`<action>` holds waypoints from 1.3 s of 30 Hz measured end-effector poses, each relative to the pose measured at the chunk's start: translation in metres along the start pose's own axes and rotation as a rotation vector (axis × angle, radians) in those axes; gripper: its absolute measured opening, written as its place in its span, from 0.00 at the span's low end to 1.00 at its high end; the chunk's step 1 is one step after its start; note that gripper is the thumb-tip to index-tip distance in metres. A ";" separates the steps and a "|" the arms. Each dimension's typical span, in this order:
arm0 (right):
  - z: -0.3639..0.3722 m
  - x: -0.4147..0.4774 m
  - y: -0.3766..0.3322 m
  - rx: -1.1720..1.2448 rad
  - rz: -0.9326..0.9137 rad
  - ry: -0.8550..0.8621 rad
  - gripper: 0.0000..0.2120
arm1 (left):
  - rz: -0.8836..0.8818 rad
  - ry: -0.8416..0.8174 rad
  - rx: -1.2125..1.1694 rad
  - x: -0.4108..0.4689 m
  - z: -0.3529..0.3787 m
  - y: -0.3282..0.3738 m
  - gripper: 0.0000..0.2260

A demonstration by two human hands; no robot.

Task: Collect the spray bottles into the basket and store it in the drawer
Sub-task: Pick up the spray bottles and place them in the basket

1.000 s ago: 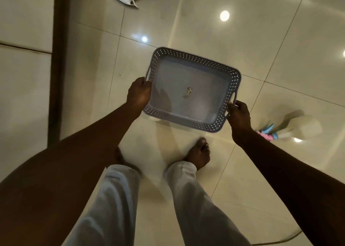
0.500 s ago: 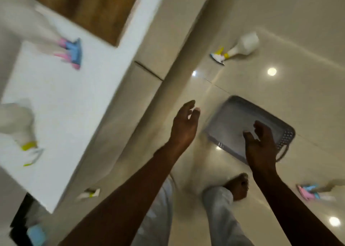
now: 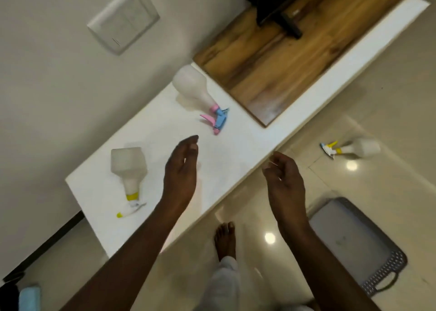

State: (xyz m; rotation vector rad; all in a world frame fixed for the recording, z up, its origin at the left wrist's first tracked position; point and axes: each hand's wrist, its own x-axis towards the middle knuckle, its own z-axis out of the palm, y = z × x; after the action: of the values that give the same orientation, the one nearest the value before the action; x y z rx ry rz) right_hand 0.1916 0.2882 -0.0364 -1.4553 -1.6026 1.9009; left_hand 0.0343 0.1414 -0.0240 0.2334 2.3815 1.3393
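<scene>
Two white spray bottles lie on a white counter (image 3: 236, 150): one with a pink and blue nozzle (image 3: 195, 90), one with a yellow collar (image 3: 129, 169). My left hand (image 3: 181, 169) hovers over the counter between them, fingers apart, holding nothing. My right hand (image 3: 284, 181) hangs empty by the counter's front edge, fingers loosely curled. A third bottle with a yellow and blue nozzle (image 3: 354, 148) lies on the floor at the right. The grey perforated basket (image 3: 387, 277) sits empty on the floor at the lower right, behind my right forearm.
A wooden top (image 3: 271, 58) with a dark stand (image 3: 278, 11) adjoins the counter at the far end. A white switch plate (image 3: 122, 18) is on the wall. My bare foot (image 3: 225, 240) stands on the glossy tile floor beside the counter.
Both hands have let go of the basket, which now rests on the floor. My view has swung up to the counter and both hands have risen toward it.
</scene>
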 end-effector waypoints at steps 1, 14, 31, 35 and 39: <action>0.016 0.001 -0.007 0.028 0.022 -0.011 0.16 | 0.027 0.015 0.025 0.017 -0.012 0.001 0.15; 0.250 0.086 -0.067 1.086 0.700 -0.125 0.21 | 0.440 -0.323 0.618 0.250 -0.035 0.056 0.20; 0.238 0.079 -0.072 1.018 0.411 -0.053 0.20 | 0.297 -0.163 0.372 0.194 -0.036 0.015 0.16; 0.172 0.050 -0.064 0.854 0.216 -0.031 0.20 | 0.309 -0.186 0.223 0.136 -0.008 0.026 0.16; 0.094 0.020 -0.045 0.710 0.074 0.061 0.19 | 0.305 -0.244 0.136 0.072 0.039 0.040 0.13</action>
State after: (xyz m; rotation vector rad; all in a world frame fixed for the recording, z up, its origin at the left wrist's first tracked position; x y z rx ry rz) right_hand 0.0898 0.2636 -0.0185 -1.2372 -0.7136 2.1197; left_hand -0.0167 0.2173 -0.0266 0.7803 2.2933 1.1918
